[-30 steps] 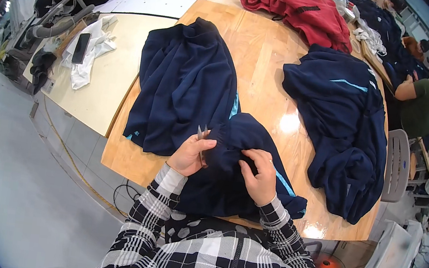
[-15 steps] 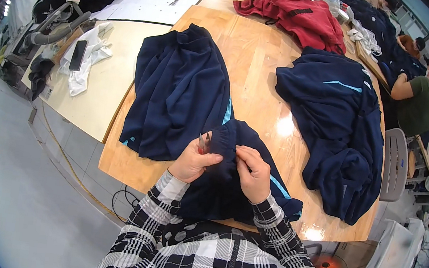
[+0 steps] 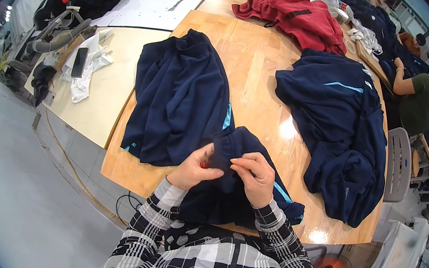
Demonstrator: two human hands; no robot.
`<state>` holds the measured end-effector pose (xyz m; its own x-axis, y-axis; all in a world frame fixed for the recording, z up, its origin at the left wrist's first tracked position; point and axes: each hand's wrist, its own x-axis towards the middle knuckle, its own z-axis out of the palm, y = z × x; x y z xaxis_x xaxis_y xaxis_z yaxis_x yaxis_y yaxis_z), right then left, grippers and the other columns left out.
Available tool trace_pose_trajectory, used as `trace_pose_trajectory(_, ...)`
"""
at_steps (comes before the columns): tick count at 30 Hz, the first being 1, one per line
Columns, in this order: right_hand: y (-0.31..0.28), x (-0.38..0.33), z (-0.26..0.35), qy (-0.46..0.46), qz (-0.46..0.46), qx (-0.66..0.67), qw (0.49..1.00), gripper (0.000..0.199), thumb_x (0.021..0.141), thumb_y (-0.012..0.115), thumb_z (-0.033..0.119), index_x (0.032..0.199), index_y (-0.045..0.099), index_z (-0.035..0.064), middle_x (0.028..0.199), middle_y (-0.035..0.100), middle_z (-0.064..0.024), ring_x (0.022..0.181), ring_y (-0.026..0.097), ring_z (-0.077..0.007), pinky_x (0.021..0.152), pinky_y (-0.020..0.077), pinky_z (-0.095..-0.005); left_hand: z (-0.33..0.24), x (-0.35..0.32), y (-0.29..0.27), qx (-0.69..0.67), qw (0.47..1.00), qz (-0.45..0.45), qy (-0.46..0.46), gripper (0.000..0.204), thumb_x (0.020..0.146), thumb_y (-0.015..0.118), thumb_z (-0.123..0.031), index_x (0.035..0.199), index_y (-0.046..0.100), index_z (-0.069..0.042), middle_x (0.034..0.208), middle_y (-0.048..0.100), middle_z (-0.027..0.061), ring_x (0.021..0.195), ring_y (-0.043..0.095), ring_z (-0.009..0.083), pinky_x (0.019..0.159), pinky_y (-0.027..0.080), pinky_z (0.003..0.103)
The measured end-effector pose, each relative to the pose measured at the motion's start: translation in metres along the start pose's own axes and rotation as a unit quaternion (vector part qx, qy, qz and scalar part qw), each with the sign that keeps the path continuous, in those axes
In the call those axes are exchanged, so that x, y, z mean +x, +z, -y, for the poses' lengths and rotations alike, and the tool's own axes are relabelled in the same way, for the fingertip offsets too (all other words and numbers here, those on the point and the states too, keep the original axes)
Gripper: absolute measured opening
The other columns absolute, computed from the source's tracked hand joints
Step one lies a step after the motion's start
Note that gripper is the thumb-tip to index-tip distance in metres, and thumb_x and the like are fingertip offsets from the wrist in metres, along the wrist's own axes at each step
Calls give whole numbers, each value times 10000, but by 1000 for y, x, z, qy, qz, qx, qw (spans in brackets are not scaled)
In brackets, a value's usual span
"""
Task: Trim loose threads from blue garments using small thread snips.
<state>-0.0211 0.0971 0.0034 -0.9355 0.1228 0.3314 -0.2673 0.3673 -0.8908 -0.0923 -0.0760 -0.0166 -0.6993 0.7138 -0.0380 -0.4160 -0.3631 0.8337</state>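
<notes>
A navy garment with a light-blue stripe point(image 3: 181, 98) is spread over the near left of the wooden table, and part of it drapes over the front edge before me. My left hand point(image 3: 193, 169) is closed around its gathered, elastic-looking edge point(image 3: 221, 151). Something small and red point(image 3: 204, 160), mostly hidden, shows between that hand's fingers. Just right of the gathered edge, my right hand point(image 3: 255, 176) pinches with thumb and forefinger. Whatever lies between those fingertips is too small to make out.
Another navy garment point(image 3: 334, 122) lies on the right of the wooden table point(image 3: 256, 75), with a red garment point(image 3: 298, 21) at the back. On a cream side table, a phone point(image 3: 79, 62) rests on white cloth point(image 3: 95, 60). A person point(image 3: 422, 100) works at the far right.
My right hand's fingertips have drawn slightly away from the gathered edge. The left hand keeps its hold, and the cloth has tilted a little. The whole view has shifted slightly.
</notes>
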Motion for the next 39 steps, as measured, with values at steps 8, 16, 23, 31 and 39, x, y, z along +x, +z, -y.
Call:
trace_pose_trajectory(8,11,3,-11,196,-54,199,959,76,902,589,63,915,616,-7,759,579,0,675,540,-76,625,422,-185,2,3,-7,-83,996,-13,-26,544,725,660,82,1234,481,10,1185,581,78,1086,558,160,975,424,307)
trace_pose_trajectory(16,6,8,2,-30,-99,-13,995,181,811,624,-47,984,653,-3,915,631,-94,772,619,-175,694,491,-254,-5,10,-2,-112,992,-51,-26,503,732,641,83,1208,498,3,1177,585,75,1080,560,158,965,428,298)
trace_pose_trajectory(23,-4,21,-3,-173,-25,-172,969,204,727,676,-66,920,673,3,880,639,-91,774,628,-230,707,506,-290,-3,9,-8,-61,996,-57,-40,491,722,655,80,1183,519,-17,1141,569,30,1074,533,126,923,439,259)
trace_pose_trajectory(31,-19,21,-21,84,120,183,972,33,823,647,-2,855,649,-7,821,626,-31,759,581,-103,699,456,-203,4,4,-12,-78,994,-43,-66,351,754,665,71,1055,528,-48,1006,517,-31,938,523,57,818,443,199)
trace_pose_trajectory(39,-16,20,-34,257,40,407,876,43,894,586,66,891,609,30,796,583,-4,761,550,-92,735,439,-209,2,6,-16,-90,994,-28,-61,522,738,635,74,1238,496,19,1202,578,77,1106,547,169,996,390,292)
